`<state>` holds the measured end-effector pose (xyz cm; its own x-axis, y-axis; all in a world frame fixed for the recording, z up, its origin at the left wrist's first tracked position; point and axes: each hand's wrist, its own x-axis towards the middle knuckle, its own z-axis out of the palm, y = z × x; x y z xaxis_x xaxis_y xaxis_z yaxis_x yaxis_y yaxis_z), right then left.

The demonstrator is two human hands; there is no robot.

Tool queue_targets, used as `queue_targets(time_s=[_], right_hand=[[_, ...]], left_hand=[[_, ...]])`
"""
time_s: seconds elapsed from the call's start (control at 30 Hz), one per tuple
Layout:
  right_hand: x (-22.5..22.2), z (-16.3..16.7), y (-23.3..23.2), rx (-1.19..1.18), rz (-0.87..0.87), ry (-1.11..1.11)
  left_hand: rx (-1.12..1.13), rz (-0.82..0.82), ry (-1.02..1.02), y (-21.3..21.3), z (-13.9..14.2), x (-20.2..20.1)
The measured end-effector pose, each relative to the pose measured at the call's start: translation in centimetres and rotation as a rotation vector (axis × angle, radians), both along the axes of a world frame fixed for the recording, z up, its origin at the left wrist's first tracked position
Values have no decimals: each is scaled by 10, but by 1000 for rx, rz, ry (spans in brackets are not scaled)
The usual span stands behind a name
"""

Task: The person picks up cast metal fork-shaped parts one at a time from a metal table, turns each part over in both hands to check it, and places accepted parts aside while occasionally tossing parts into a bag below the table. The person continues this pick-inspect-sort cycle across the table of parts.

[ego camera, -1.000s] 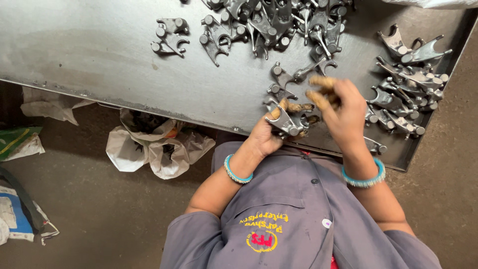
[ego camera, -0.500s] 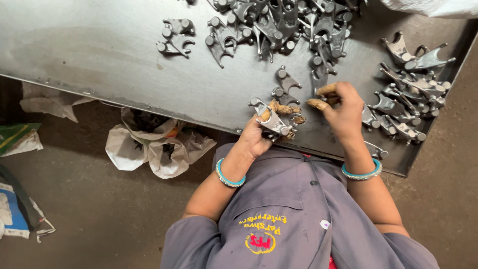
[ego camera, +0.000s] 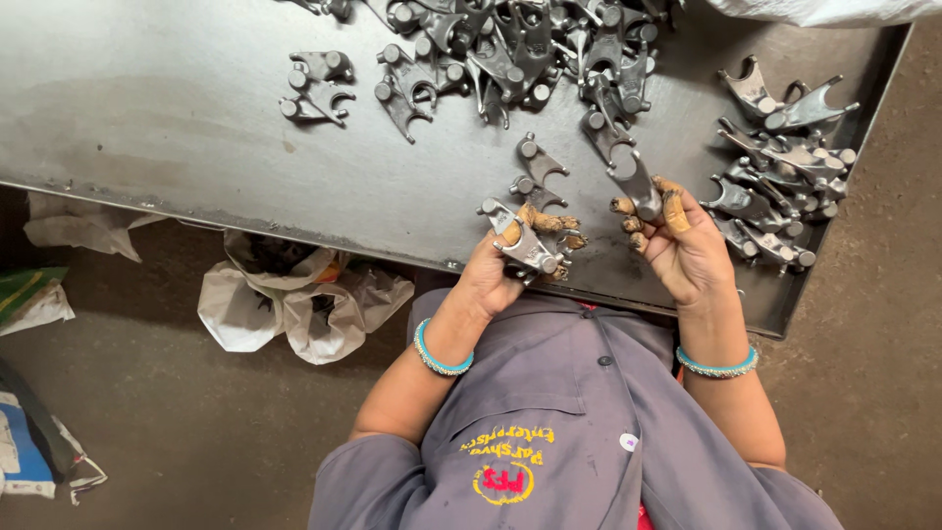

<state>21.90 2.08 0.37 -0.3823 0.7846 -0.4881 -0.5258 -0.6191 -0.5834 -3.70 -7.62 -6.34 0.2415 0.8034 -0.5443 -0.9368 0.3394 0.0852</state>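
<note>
Metal forks, stiff and heavy-looking: my left hand [ego camera: 505, 263] clasps a bunch [ego camera: 525, 243] over the tabletop [ego camera: 177, 128] edge; my right hand [ego camera: 677, 245] pinches one [ego camera: 636, 185] by its stem, probably the surest hold.

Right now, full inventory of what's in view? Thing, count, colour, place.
metal tray: one, grey steel, across the top, rim toward the person
main pile of forked castings: many, dark grey, top centre of tray
side pile of forked castings: about a dozen, grey, right end of tray
loose pair of castings: two or three, grey, left of the main pile
single castings: two, grey, just above the left hand
crumpled bags: two or three, white, on the floor under the tray edge
bangles: two, turquoise, one on each wrist
left hand: grip closed on a stack of castings
right hand: grip closed on one casting
</note>
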Motion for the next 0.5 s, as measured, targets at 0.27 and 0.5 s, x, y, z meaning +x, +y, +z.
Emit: queue_targets(time_s=[0.27,0.5], right_hand=[[4,4,1,-36,-29,40],[8,67,63,570,-229,-250]], left_hand=[[-21,35,-8,18,13,12],[384,43,105,176,116,47]])
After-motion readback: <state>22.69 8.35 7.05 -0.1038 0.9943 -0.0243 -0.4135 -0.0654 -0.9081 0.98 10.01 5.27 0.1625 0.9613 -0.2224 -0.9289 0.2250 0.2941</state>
